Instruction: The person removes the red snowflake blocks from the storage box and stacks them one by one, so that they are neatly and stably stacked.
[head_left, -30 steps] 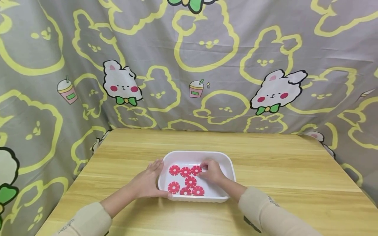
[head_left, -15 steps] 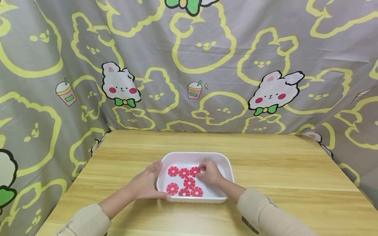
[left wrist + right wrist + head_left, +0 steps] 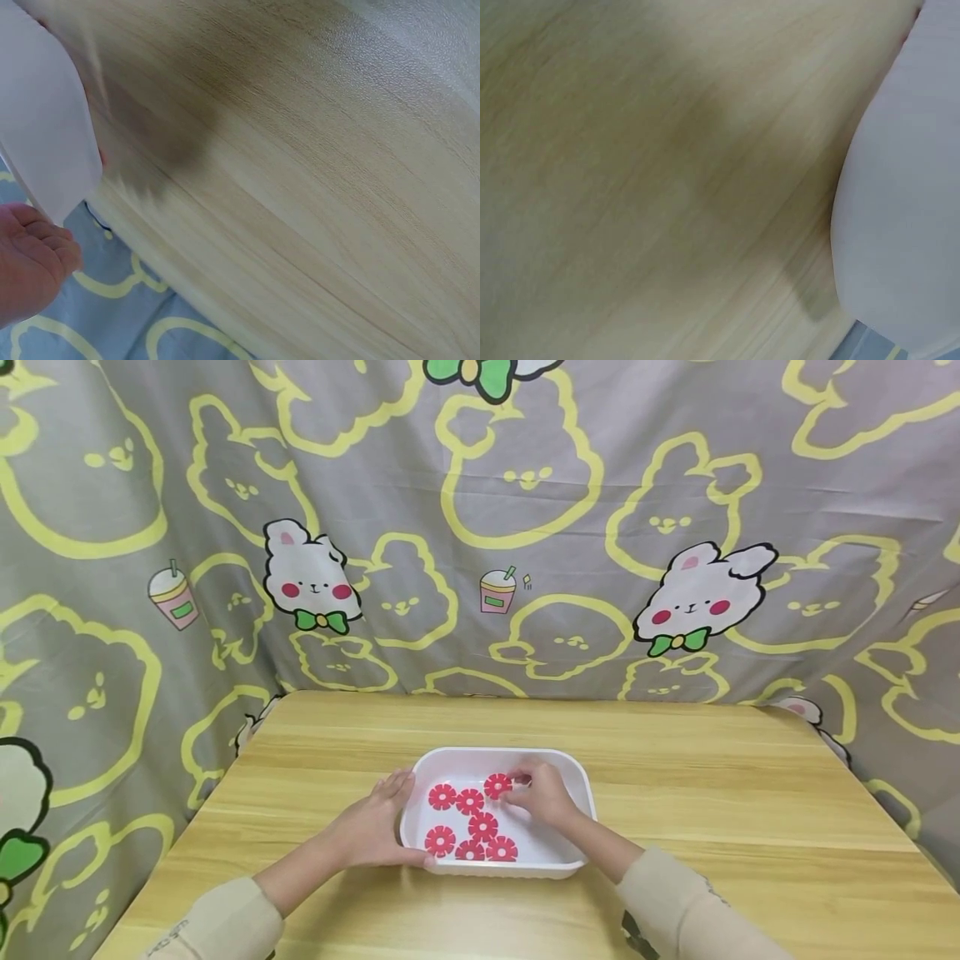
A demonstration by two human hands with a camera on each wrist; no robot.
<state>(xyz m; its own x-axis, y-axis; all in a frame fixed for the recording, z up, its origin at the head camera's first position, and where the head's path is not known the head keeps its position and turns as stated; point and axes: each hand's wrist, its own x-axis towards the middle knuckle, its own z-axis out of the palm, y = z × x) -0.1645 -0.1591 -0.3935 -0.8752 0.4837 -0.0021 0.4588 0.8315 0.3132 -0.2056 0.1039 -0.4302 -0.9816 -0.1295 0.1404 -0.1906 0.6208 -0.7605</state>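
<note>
A white plastic tray (image 3: 517, 867) with rounded corners sits on the wooden table. Several red interlocking discs with notched edges lie flat on its floor, among them one disc (image 3: 440, 841) at the front left. My right hand (image 3: 543, 792) reaches inside and pinches the right edge of another red disc (image 3: 497, 787) near the back middle. At the tray's left end my left hand (image 3: 375, 825) grips the side, thumb along the front rim and fingers toward the back. The left wrist view shows that hand (image 3: 34, 259) beside the tray's white wall (image 3: 45, 112).
Bare wood of the table (image 3: 720, 827) extends around the tray. A grey curtain (image 3: 420, 485) with yellow outlines and white rabbits hangs behind the table and along its sides. In the right wrist view, only table and the tray's outer wall (image 3: 907, 195) show.
The red disc in my right hand has shifted slightly toward the back, apart from the disc beside it. My left hand stays at the tray's left end.
</note>
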